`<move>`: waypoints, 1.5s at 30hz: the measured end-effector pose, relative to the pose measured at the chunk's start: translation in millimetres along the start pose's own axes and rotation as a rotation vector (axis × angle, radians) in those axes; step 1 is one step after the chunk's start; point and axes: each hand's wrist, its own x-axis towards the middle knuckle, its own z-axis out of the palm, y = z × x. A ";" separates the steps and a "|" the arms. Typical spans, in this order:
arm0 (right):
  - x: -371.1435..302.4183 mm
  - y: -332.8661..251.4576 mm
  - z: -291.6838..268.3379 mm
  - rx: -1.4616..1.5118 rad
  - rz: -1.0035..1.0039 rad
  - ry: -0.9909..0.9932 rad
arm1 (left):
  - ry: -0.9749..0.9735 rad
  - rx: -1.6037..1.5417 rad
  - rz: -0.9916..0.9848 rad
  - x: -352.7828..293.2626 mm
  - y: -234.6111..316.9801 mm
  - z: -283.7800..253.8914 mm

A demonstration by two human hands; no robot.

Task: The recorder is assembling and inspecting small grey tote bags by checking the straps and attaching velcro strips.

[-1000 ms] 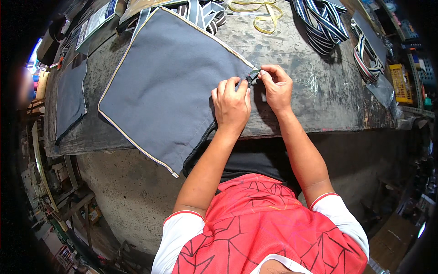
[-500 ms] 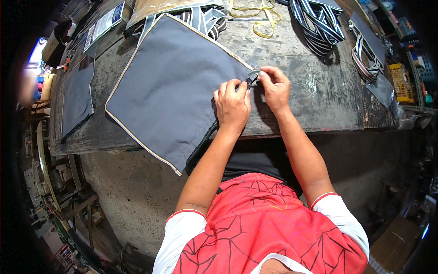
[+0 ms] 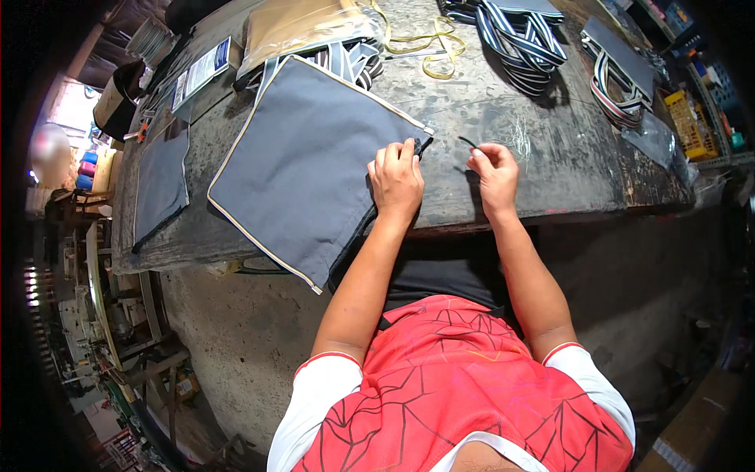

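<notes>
A large grey fabric piece (image 3: 291, 165) with a pale striped zip-like edging lies turned on the table, one corner hanging over the front edge. My left hand (image 3: 395, 181) grips its dark right-hand border just below the upper right corner, fingers curled and close together. What lies under those fingers is mostly hidden. To the right, apart from the fabric, my right hand (image 3: 497, 175) is raised over the table. Between thumb and forefinger it pinches a thin, short dark green strip (image 3: 469, 141), whose exact kind I cannot make out.
Loose pale threads (image 3: 520, 138) lie right of my right hand. Farther back are a yellow tape measure (image 3: 440, 47), bundled striped straps (image 3: 519, 47) and a plastic-wrapped brown pack (image 3: 299, 31). Another grey fabric piece (image 3: 161, 185) lies at left. The table's front edge (image 3: 566, 216) runs before me.
My right hand has moved right and slightly down, away from the fabric corner, with the green strip in its pinch. My left hand remains on the border. The view has shifted slightly.
</notes>
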 end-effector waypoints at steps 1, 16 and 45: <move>3.5 -1.4 3.8 -0.125 -0.023 -0.051 | -0.043 0.003 0.010 -0.3 0.1 -1.3; 60.8 33.3 38.8 -0.414 -0.235 -0.124 | -0.101 0.116 0.068 -0.6 2.7 -2.9; 59.4 30.4 39.8 -0.410 -0.205 -0.087 | -0.099 0.081 0.017 5.4 3.4 -2.3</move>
